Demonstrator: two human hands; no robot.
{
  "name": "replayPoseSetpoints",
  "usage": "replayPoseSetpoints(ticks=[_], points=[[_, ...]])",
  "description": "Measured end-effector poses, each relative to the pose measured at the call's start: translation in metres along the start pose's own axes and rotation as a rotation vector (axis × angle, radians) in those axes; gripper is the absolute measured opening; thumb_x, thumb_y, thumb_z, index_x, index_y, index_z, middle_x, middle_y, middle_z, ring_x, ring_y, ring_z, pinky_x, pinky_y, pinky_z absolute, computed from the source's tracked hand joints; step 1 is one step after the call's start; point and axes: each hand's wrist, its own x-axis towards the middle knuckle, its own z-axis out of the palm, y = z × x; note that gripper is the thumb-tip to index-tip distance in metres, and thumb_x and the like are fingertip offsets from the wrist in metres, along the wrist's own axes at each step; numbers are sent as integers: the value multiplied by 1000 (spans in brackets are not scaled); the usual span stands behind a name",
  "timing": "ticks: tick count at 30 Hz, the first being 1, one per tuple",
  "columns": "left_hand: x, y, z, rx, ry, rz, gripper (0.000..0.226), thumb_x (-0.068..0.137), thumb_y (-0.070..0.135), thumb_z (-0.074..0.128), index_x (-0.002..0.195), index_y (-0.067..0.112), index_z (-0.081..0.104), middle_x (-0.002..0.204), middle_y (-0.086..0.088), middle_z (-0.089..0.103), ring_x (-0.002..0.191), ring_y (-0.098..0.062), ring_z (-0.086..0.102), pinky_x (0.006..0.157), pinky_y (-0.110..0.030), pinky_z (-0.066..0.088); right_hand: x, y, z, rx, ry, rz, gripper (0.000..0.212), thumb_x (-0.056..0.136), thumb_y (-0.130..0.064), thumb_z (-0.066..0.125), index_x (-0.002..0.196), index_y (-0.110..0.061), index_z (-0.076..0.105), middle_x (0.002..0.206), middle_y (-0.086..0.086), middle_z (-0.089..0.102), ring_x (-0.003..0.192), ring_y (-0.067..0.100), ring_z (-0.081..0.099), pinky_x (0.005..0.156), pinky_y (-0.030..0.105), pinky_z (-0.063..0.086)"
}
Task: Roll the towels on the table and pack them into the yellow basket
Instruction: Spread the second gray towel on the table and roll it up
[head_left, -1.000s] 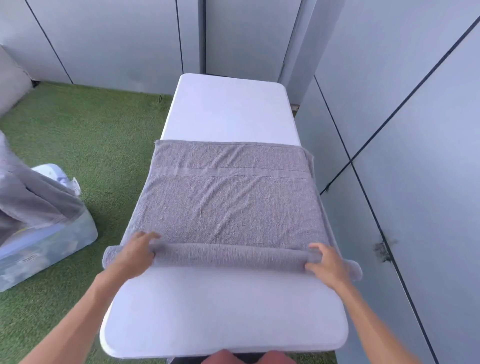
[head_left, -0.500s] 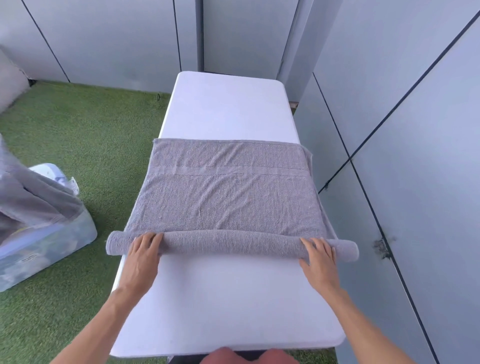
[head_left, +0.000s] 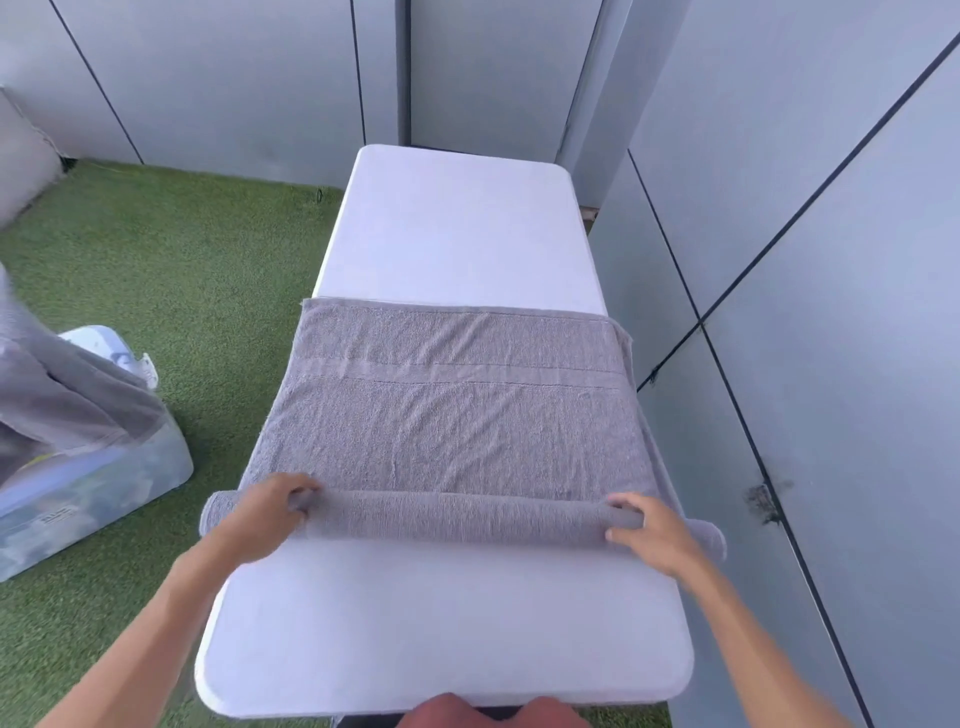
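Towel lies grey across your white table, its near end wound into a roll that overhangs both table edges. Your left hand curls its fingers over the roll near its left end; your right hand grips it near the right end. On the green turf to your left sits a clear bin draped with more grey cloth; its small label is too blurred to read.

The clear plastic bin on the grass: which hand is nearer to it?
Left. The left hand grips the towel roll at its end on the side of the clear plastic bin; the right hand grips the opposite end.
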Motion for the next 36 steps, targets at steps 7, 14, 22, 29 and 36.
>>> replayPoseSetpoints(ticks=[7,14,22,29,36], points=[[-27,5,41,295,601,207,16,89,15,60,104,10,61,99,-10,51,83,-32,46,72,-45,44,-16,17,55,-378,562,-223,38,91,-37,47,112,-16,69,122,7,53,116,30,47,103,41,33],[-8,-10,45,382,351,225,72,65,7,84,129,3,51,122,-14,56,111,-37,53,96,-52,45,8,16,51,-527,384,-179,54,80,-24,74,130,-11,56,129,9,53,126,35,41,108,49,28],[-18,-10,35,382,244,161,46,87,1,53,131,14,49,121,-3,57,113,-27,52,97,-35,40,-11,22,42,-516,246,-242,37,94,-22,55,130,-14,50,130,-2,52,128,21,39,105,36,24],[-12,-3,0,7,-65,35,45,79,-1,67,118,21,60,116,-2,62,111,-23,56,91,-28,40,-10,9,20,-204,92,-134,40,87,-17,64,126,-16,55,117,-6,53,116,15,49,98,27,34],[-36,-5,37,135,520,229,29,83,3,64,111,9,65,116,-7,61,109,-31,56,97,-45,43,-20,14,66,-474,455,-223,42,92,-34,45,128,-16,58,136,3,52,131,26,42,109,47,28]])
